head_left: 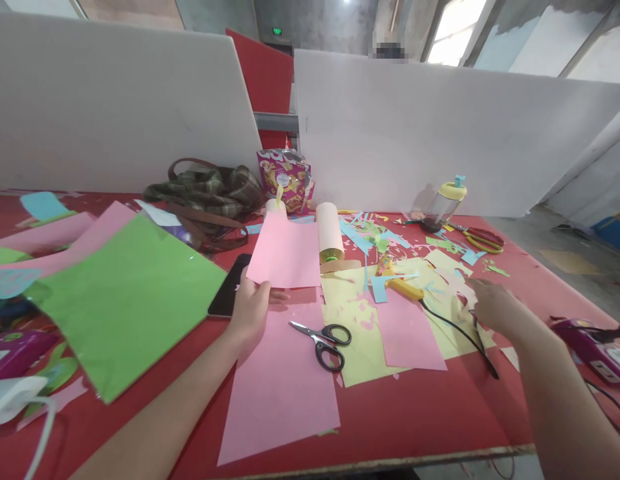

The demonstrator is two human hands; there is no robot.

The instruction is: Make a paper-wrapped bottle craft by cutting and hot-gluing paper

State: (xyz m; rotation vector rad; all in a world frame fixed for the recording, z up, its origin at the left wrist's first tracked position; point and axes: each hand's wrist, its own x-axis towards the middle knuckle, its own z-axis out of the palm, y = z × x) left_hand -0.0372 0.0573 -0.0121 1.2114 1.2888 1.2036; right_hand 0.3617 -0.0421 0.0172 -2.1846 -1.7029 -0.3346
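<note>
My left hand (253,303) pinches the lower left corner of a small pink paper sheet (287,257), held raised above the table. Below it lies a larger pink sheet (280,400), with black-handled scissors (323,340) resting on it, blades pointing left. At the right, my right hand (497,307) stretches its fingers over pale paper scraps (455,283) on a yellow sheet (353,360); a thin dark object under this hand is partly hidden. Left of that hand, a yellow glue gun (405,289) with a black cord lies among cut paper.
A black phone (225,300) and a green sheet (130,293) lie to the left. Behind stand a paper roll (330,230), a snack bag (287,180), a plaid bag (215,190) and a jar (445,203). Red-handled pliers (483,239) rest at the right. White boards (415,127) border the table's back.
</note>
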